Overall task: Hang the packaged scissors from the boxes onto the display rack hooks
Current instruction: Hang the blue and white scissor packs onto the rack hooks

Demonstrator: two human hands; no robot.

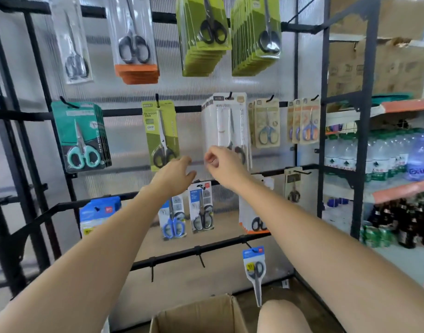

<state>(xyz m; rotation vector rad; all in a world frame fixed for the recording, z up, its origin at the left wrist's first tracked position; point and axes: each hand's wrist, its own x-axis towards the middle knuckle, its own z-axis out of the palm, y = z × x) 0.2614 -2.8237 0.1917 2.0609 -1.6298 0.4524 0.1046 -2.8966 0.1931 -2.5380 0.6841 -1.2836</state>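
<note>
White scissor packs (226,126) hang upright just behind your right hand (221,164), its curled fingers seemingly empty; your left hand (175,173), fingers relaxed, sits beside the green pack (161,135).

Two bare hands: left hand (173,173), right hand (221,164). One cardboard box (196,316) near. One black display rack (134,111). Packaged scissors groups: four top row, five second row.
</note>
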